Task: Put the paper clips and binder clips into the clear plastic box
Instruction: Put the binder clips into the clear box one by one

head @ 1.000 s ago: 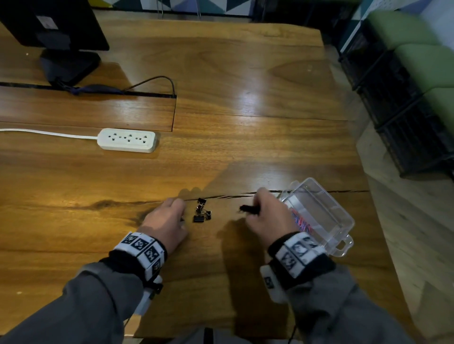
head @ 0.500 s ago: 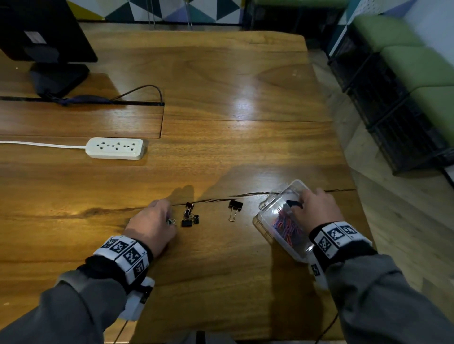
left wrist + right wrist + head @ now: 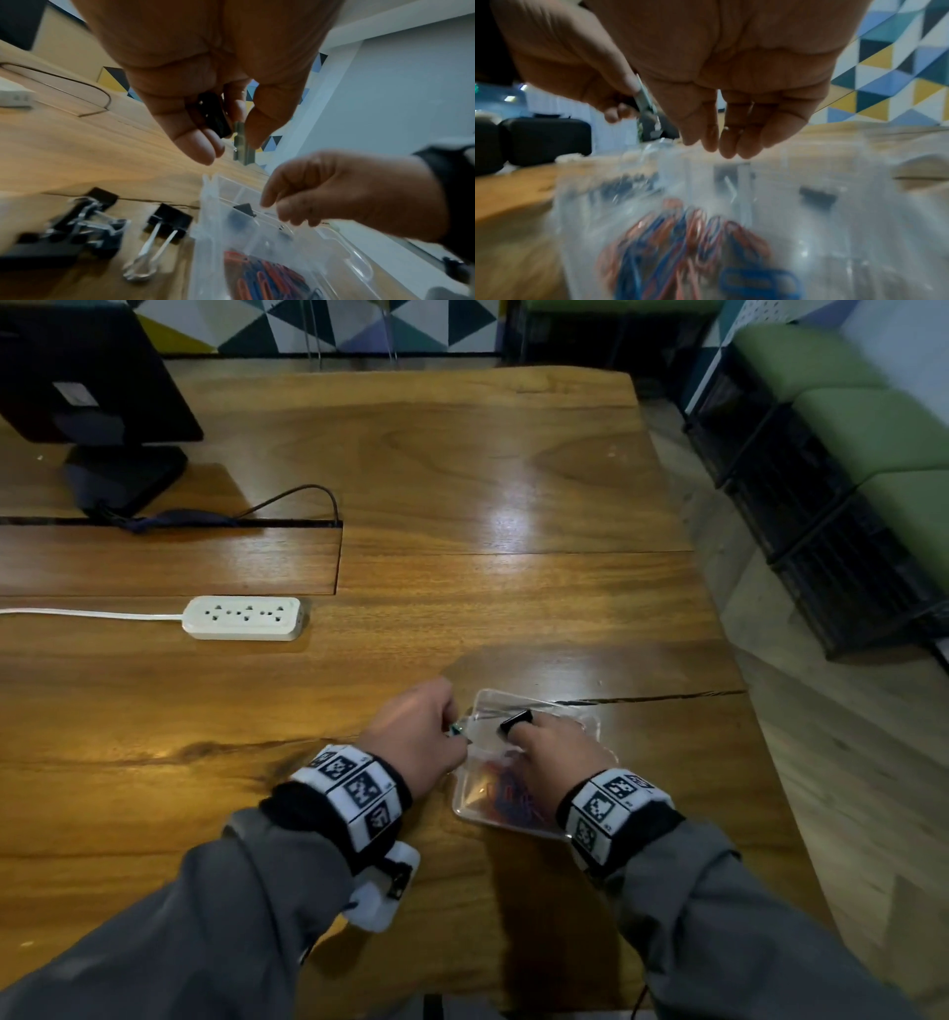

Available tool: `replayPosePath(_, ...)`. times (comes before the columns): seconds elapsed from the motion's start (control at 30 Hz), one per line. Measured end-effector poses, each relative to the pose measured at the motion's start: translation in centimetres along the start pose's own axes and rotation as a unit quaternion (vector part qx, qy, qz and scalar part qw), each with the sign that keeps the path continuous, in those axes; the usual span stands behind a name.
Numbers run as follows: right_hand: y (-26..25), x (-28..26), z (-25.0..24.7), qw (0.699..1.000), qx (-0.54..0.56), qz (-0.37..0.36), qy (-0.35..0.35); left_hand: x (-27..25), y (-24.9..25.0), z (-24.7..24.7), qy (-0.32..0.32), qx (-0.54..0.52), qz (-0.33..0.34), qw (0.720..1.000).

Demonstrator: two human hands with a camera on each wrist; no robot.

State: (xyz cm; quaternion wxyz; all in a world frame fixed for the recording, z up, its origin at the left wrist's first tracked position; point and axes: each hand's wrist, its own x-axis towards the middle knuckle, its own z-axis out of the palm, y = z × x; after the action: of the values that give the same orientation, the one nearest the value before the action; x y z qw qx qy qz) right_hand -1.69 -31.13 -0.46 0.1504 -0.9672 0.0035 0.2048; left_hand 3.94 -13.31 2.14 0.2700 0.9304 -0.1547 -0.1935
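Observation:
The clear plastic box (image 3: 585, 726) lies open on the wooden table with red and blue paper clips (image 3: 506, 788) heaped in its near part (image 3: 693, 233). My right hand (image 3: 524, 726) hovers over the box's far part and pinches a black binder clip (image 3: 515, 720) between thumb and forefinger. My left hand (image 3: 447, 726) is at the box's left rim, fingers curled round another black binder clip (image 3: 214, 115). Loose binder clips (image 3: 168, 221) lie on the table just left of the box wall (image 3: 205, 223); the head view hides them under my left hand.
A white power strip (image 3: 244, 618) with its cord lies far left. A monitor stand (image 3: 123, 474) and a dark cable are at the back left. The table's right edge (image 3: 760, 762) is close to the box, with floor and green seats beyond.
The box has slid left, up against the loose binder clips. My left hand has moved right to the box rim with a clip in it. My right hand still holds its clip over the box.

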Motion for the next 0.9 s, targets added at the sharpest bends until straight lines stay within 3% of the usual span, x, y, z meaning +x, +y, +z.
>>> replayPosePath(0.1,1.7,-2.1,-0.1,0.990,0.067,0.060,0.106,1.6,1.2,1.3,-0.019,-0.009,0.007,1.000)
replayPosePath(0.2,3.6,-5.5,0.3,0.979,0.088,0.110,0.149,3.0,2.3,2.5,-0.032,0.005,0.004,0.999)
replayPosePath(0.33,4.2,-9.1,2.5,0.978,0.095,0.122,0.140,3.9,3.5,3.9,-0.042,0.010,0.028,0.999)
replayPosePath(0.5,2.5,-10.8,5.6,0.986,0.111,0.065,0.102,3.1,2.0,3.1,-0.043,-0.004,0.065,0.997)
replayPosePath(0.63,-0.3,-10.3,6.6,0.992,0.118,-0.007,0.035,2.0,-3.2,0.4,0.028,-0.015,-0.030,0.999)
replayPosePath(0.7,-1.2,-9.8,6.3,0.992,0.124,-0.009,0.021,1.3,-6.4,-1.0,0.045,-0.004,-0.099,0.994)
replayPosePath(0.8,-1.4,-9.1,6.0,0.992,0.121,0.017,0.027,0.2,-9.8,-2.1,0.009,0.056,-0.149,0.987)
replayPosePath(0.9,-1.4,-8.6,5.6,0.992,0.108,0.064,0.031,-0.9,-10.8,-1.6,-0.058,0.112,-0.126,0.984)
